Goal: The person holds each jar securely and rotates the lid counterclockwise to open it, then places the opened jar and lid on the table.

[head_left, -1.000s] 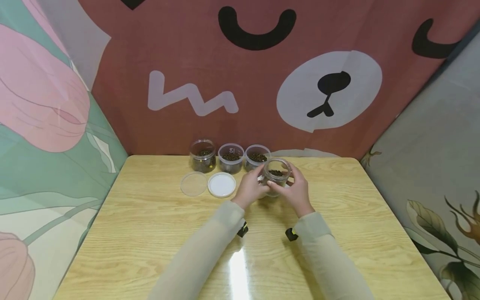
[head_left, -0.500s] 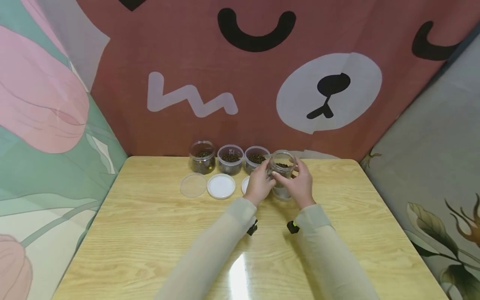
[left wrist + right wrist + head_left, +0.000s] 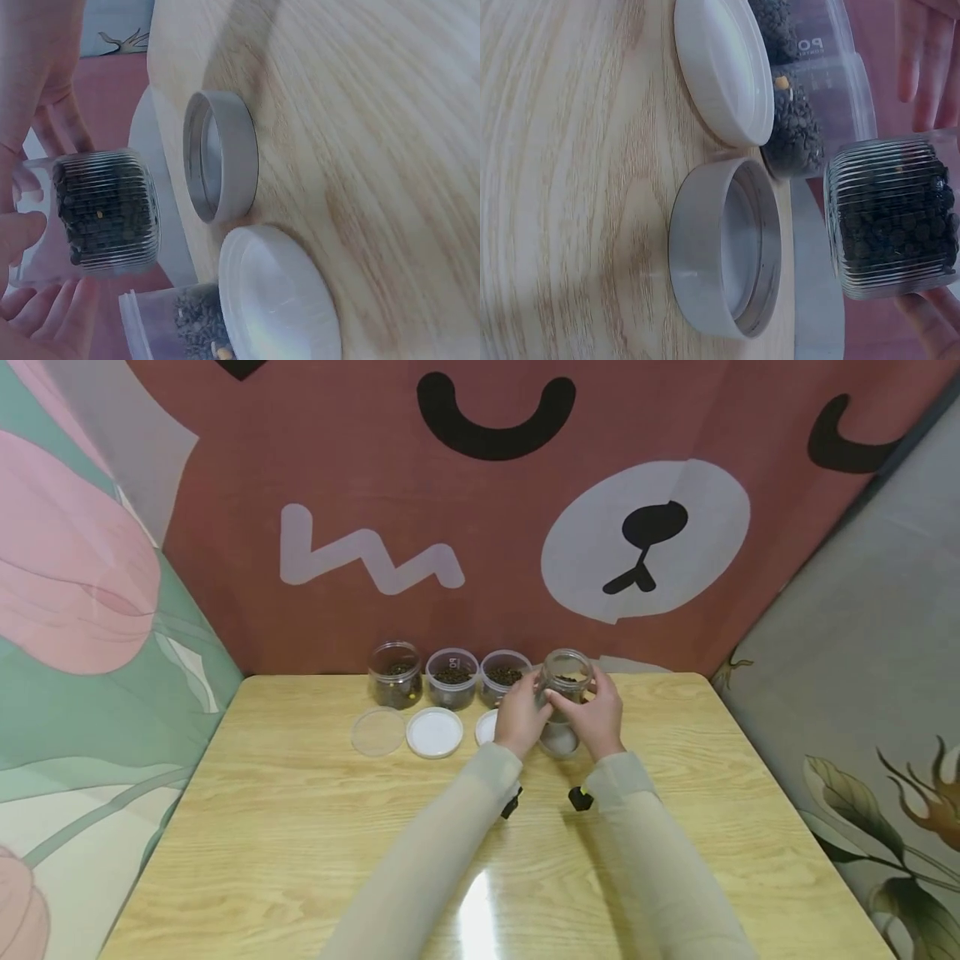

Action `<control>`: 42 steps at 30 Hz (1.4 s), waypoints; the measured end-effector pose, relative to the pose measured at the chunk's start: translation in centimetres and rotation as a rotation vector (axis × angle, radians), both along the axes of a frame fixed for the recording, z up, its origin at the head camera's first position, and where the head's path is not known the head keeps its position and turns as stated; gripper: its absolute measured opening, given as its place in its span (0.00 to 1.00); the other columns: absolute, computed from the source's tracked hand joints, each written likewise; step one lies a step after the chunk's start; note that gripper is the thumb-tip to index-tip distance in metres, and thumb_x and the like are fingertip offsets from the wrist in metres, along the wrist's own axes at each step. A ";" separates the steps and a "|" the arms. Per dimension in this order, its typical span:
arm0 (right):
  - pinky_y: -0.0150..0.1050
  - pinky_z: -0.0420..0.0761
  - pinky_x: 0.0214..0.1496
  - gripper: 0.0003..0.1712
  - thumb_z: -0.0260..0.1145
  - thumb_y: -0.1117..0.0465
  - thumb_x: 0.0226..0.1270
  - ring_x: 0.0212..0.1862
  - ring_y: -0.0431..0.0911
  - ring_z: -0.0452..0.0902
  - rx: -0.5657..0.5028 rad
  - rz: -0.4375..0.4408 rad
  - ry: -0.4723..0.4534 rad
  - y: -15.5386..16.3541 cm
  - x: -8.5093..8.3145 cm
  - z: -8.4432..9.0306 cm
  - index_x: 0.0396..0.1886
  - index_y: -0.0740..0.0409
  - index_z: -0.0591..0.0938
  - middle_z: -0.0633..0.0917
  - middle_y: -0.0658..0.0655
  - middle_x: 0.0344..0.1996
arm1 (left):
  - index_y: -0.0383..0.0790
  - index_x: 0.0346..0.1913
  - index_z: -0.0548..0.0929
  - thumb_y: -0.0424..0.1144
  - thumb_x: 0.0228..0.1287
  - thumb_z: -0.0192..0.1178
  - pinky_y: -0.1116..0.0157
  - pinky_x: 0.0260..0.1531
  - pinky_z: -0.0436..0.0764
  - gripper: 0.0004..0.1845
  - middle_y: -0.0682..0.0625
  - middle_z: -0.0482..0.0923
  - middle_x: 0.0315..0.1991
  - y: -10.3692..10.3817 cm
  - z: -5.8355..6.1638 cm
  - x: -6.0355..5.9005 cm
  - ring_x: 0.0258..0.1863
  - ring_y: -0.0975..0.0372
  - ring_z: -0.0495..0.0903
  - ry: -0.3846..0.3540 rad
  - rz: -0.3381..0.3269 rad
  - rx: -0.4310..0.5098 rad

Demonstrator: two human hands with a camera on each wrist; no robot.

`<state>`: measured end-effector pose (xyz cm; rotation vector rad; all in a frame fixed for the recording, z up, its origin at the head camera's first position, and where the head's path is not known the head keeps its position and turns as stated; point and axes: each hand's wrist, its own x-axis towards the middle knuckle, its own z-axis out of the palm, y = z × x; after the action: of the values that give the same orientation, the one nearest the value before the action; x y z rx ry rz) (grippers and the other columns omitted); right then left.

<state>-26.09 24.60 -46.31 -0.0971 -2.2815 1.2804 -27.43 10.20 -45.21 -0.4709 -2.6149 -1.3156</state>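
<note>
Fingers of both my hands are curled round the clear ribbed jar (image 3: 566, 681) of dark pellets: the left hand (image 3: 517, 720) grips its left side and the right hand (image 3: 597, 720) its right side, thumbs toward me. I hold the jar up off the wooden table (image 3: 300, 827), with its open mouth upward in the head view. A second ago it sat nearer to me and lower, over the middle of the tabletop. Now it has travelled back and up, almost level with the row at the wall, just right of the third of the three open jars (image 3: 452, 677) of the same dark pellets.

That move has uncovered what lay beneath. A shallow clear lid (image 3: 724, 279) now shows rim-up on the table right below the jar, and a white lid (image 3: 724, 71) lies beside it. Half a second ago I could only glimpse them behind my wrists. Two more lids, one clear (image 3: 378, 732) and one white (image 3: 434, 732), lie further left, in front of the row.

I judge that the jar is being carried to take its place as the fourth in the row. It is not yet set down: in the wrist views its base hangs clear of the wood.
</note>
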 end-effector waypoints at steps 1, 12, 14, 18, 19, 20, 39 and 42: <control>0.55 0.83 0.54 0.46 0.83 0.49 0.51 0.58 0.60 0.76 0.002 -0.004 0.000 0.1 -0.2 -0.1 0.69 0.56 0.75 0.77 0.64 0.62 | 0.39 0.68 0.74 0.38 0.66 0.68 0.58 0.58 0.79 0.29 0.43 0.81 0.58 0.0 -0.1 -0.1 0.56 0.53 0.82 -0.003 -0.005 -0.005; 0.57 0.81 0.58 0.48 0.84 0.51 0.51 0.60 0.62 0.76 0.018 -0.039 -0.027 0.9 -1.7 -0.7 0.70 0.57 0.74 0.76 0.65 0.63 | 0.30 0.75 0.62 0.34 0.71 0.59 0.57 0.69 0.70 0.33 0.36 0.71 0.68 0.4 -0.8 -1.1 0.67 0.49 0.73 -0.064 -0.193 -0.026; 0.56 0.80 0.59 0.46 0.83 0.52 0.52 0.61 0.61 0.75 0.000 -0.041 -0.031 0.9 -2.0 -0.7 0.70 0.57 0.74 0.76 0.65 0.63 | 0.28 0.76 0.59 0.32 0.71 0.58 0.57 0.70 0.69 0.34 0.34 0.68 0.70 0.4 -0.8 -1.1 0.68 0.48 0.71 -0.087 -0.228 -0.014; 0.57 0.79 0.60 0.43 0.82 0.54 0.54 0.63 0.61 0.74 -0.028 -0.032 -0.030 0.9 -2.7 -0.8 0.69 0.56 0.75 0.77 0.65 0.63 | 0.28 0.78 0.54 0.32 0.72 0.55 0.57 0.70 0.68 0.36 0.33 0.62 0.73 0.6 -0.8 -1.2 0.69 0.48 0.70 -0.170 -0.264 0.001; 0.58 0.80 0.60 0.43 0.82 0.54 0.54 0.63 0.62 0.74 -0.031 -0.030 -0.032 0.9 -2.9 -0.9 0.69 0.56 0.75 0.76 0.66 0.63 | 0.29 0.79 0.53 0.32 0.72 0.55 0.56 0.70 0.68 0.37 0.33 0.62 0.74 0.6 -0.9 -1.2 0.69 0.49 0.70 -0.190 -0.266 0.004; 0.58 0.79 0.60 0.42 0.82 0.54 0.54 0.63 0.62 0.74 -0.035 -0.026 -0.034 0.9 -3.1 -0.9 0.68 0.57 0.75 0.76 0.66 0.63 | 0.30 0.79 0.52 0.32 0.73 0.55 0.57 0.70 0.68 0.37 0.34 0.61 0.74 0.7 -0.9 -1.3 0.70 0.49 0.69 -0.204 -0.266 0.003; 0.58 0.76 0.64 0.42 0.79 0.56 0.59 0.66 0.63 0.72 -0.072 -0.016 -0.120 1.5 -4.5 -2.3 0.70 0.61 0.70 0.75 0.68 0.64 | 0.24 0.75 0.58 0.28 0.67 0.57 0.59 0.72 0.66 0.36 0.32 0.65 0.72 0.5 -1.9 -1.3 0.71 0.48 0.68 -0.147 -0.324 0.020; 0.58 0.76 0.63 0.43 0.79 0.55 0.59 0.66 0.63 0.72 -0.074 -0.016 -0.129 1.5 -4.6 -2.4 0.70 0.61 0.70 0.75 0.68 0.64 | 0.25 0.75 0.59 0.28 0.68 0.57 0.57 0.69 0.70 0.34 0.31 0.69 0.69 0.2 -2.2 -1.3 0.68 0.46 0.72 -0.170 -0.331 0.048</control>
<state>-30.71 26.07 -48.74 -0.2299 -2.3350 1.3867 -28.69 10.41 -47.45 -0.8491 -2.7187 -1.5754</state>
